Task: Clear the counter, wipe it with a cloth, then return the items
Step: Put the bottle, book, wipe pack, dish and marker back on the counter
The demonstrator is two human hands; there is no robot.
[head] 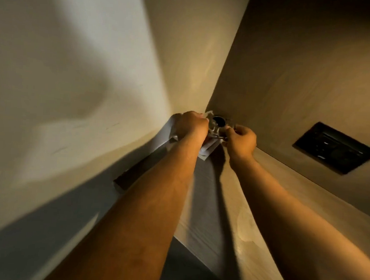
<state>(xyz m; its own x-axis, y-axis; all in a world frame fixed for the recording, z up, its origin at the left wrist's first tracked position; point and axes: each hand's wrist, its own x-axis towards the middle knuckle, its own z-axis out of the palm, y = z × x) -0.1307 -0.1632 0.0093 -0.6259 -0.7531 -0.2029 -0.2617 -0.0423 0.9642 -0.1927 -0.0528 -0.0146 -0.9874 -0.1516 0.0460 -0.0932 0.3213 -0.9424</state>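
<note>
Warm dim light, pale wall [65, 67] left, dark switch panel [335, 148] on right wall.

Home interior: plastered walls [75, 68], wooden counter [250, 230], black switch panel [335, 148].

I see both bare arms stretched toward the far corner of a pale wooden counter [250, 226]. My left hand [191, 125] is curled around something white, possibly a cloth [208, 149], though blur hides what it is. My right hand [241, 139] pinches a small shiny object beside a dark round item [218, 121] in the corner; I cannot tell what either is. A black switch panel [335, 148] sits on the right wall.
</note>
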